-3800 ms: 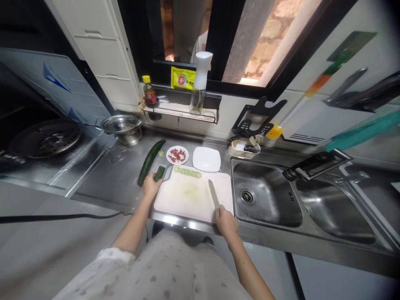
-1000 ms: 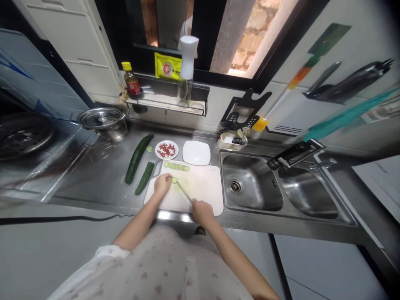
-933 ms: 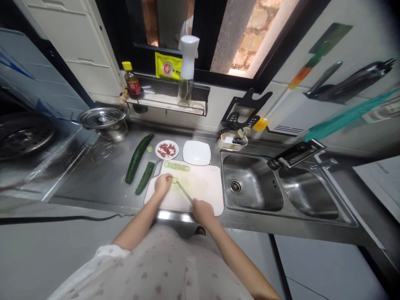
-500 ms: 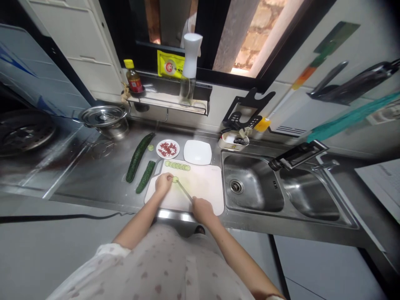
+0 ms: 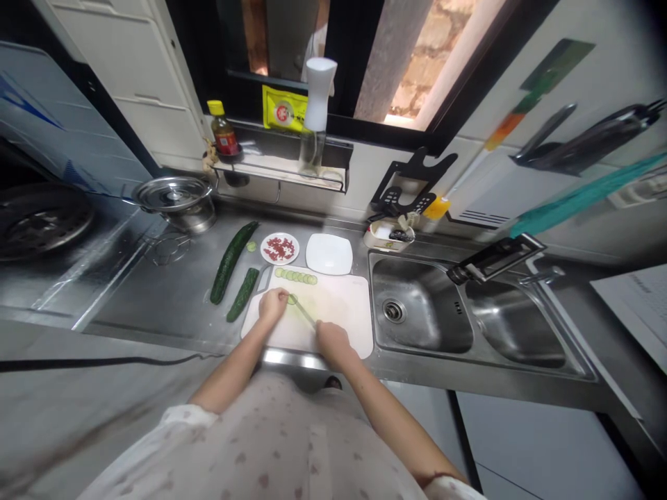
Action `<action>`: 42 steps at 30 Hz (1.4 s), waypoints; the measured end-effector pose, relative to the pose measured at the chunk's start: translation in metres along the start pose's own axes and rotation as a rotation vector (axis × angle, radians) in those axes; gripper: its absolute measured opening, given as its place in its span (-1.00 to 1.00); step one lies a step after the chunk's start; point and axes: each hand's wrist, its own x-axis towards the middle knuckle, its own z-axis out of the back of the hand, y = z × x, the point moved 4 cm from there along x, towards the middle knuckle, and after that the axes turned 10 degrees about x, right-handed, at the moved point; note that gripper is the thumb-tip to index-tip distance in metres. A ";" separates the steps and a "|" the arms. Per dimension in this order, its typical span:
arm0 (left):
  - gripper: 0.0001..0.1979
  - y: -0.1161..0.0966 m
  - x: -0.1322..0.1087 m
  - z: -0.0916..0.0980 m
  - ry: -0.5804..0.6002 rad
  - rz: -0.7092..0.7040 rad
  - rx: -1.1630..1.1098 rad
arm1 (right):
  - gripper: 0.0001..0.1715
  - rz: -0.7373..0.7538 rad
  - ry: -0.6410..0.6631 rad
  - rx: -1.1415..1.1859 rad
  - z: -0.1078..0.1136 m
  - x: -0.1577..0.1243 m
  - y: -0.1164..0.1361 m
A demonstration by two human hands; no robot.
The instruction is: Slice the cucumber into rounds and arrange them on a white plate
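Note:
On the white cutting board (image 5: 333,319), my left hand (image 5: 273,305) is closed in a pinch at the left edge of a round cucumber slice (image 5: 292,300). My right hand (image 5: 334,342) is wrapped round the handle of a knife (image 5: 304,312), whose blade tip lies over the slice. A row of overlapping cucumber slices (image 5: 296,276) runs along the far side of the board. Left of it lie a whole cucumber (image 5: 233,262) and a cut length of cucumber (image 5: 242,294). A small cut end (image 5: 251,246) rests beside the whole one.
Behind the board stand a plate (image 5: 265,257) of chopped red and white pieces and a bare white plate (image 5: 329,254). A steel sink (image 5: 422,305) lies to the right. A lidded pot (image 5: 180,201) stands at left, and a shelf (image 5: 281,170) holds bottles.
My right hand has shifted slightly left and away from me, taking the knife further across the slice. My left hand stays in nearly the same place.

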 end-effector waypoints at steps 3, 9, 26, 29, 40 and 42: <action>-0.76 0.000 0.000 0.000 0.000 -0.003 0.003 | -0.62 0.002 -0.008 -0.011 0.000 0.002 0.001; -0.76 -0.001 -0.001 0.002 0.009 0.000 0.002 | -0.61 -0.011 0.009 0.013 0.001 -0.002 -0.001; -0.76 -0.002 -0.002 0.003 0.009 -0.012 -0.026 | -0.61 -0.006 0.001 -0.022 0.005 0.000 0.005; -0.76 -0.002 -0.002 0.003 0.013 -0.012 -0.015 | -0.62 0.013 -0.026 -0.050 0.008 0.001 0.006; -0.76 -0.002 -0.003 0.004 0.016 0.002 -0.011 | -0.63 0.059 -0.042 -0.064 0.021 0.006 0.000; -0.77 -0.002 -0.002 0.004 0.016 0.000 -0.016 | -0.63 0.054 -0.025 -0.050 0.021 0.006 -0.001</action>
